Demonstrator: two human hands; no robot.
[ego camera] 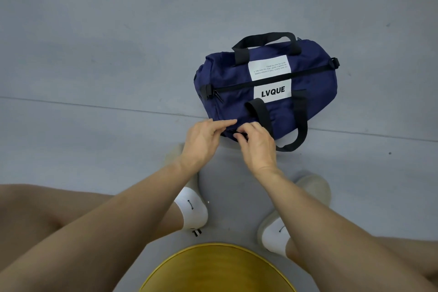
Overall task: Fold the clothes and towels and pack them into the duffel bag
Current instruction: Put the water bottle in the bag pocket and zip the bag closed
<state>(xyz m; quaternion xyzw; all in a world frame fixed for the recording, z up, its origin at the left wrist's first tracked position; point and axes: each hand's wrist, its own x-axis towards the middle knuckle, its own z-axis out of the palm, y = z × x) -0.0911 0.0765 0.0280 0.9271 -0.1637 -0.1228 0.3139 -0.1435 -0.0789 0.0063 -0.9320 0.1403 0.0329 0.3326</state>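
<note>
we're looking down at the grey floor (94, 54), navy duffel bag (308, 83) lying on it zipped, just ahead of us; our hands meet at its near edge, left hand (203, 142) fingers fairly straight on the fabric, right hand (258, 147) pinching a small black tab (240, 135)

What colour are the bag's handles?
Black handles on a navy bag, clearest in the head view.
</note>
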